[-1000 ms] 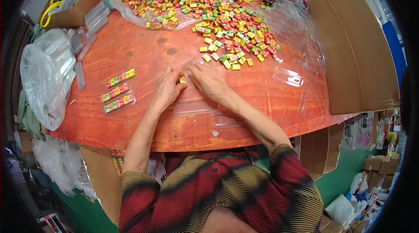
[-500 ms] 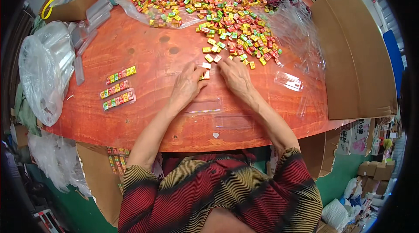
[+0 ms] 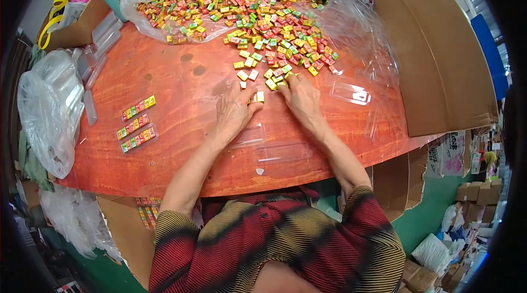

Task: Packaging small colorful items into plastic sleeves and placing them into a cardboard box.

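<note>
My left hand (image 3: 235,109) is curled over the red tabletop, with small block-like boxes (image 3: 259,97) between its thumb and fingers; its palm side is hidden. To its right, my right hand (image 3: 301,98) has its fingers bent down onto a small yellow box (image 3: 291,75) at the near edge of the loose ones. More red, yellow and green boxes (image 3: 258,24) spread in a big heap beyond both hands. Just below my left hand lies a clear plastic tray (image 3: 250,135), with another clear tray (image 3: 282,152) nearer my body.
Three filled rows of boxes (image 3: 139,138) lie at the left. A clear tray (image 3: 351,93) sits right of my right hand. Plastic bags (image 3: 52,112) and an open carton (image 3: 88,21) line the left side; a tall cardboard flap (image 3: 433,51) stands at the right edge.
The view has shifted slightly, so the table's contents sit further left. My right hand has moved away from my left hand, over to boxes at the heap's near edge.
</note>
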Demonstrator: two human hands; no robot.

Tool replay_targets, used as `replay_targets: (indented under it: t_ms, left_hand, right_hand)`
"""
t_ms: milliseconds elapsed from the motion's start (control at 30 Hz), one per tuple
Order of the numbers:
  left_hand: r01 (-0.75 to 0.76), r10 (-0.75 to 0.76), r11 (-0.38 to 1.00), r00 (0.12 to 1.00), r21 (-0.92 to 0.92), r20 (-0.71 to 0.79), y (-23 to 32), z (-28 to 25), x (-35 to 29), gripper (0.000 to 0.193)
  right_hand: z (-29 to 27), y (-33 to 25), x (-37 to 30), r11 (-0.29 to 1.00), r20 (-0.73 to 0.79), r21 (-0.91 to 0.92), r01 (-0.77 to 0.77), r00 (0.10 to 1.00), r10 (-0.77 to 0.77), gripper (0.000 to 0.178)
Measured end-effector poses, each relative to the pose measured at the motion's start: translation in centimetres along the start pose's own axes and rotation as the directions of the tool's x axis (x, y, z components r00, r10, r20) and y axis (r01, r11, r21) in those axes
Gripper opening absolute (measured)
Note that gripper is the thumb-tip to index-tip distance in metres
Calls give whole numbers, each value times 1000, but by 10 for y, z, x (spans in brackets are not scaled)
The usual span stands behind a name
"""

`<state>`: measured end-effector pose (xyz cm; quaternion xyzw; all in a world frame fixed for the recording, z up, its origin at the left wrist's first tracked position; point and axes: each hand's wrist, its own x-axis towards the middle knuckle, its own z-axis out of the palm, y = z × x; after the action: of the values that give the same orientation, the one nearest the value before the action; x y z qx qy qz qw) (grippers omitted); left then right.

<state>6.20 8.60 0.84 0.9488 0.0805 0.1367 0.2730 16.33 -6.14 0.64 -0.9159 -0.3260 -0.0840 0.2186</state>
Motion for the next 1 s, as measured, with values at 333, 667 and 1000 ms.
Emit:
replay_targets:
  t_ms: [333, 667, 1000]
  left_hand:
    - [32, -32, 999, 999, 4, -27, 1, 1, -4, 24]
    - [5, -5, 1000, 1000, -9, 6, 1, -7, -7, 25]
    - [-2, 2, 999, 1000, -52, 0, -3, -10, -9, 25]
  right_hand:
    - [6, -3, -20, 947, 9, 206, 246, 967, -253, 16]
    - [6, 3, 14, 962, 216, 46, 268, 938, -272, 21]
    - [-5, 14, -27, 977, 135, 140, 159, 975, -178, 22]
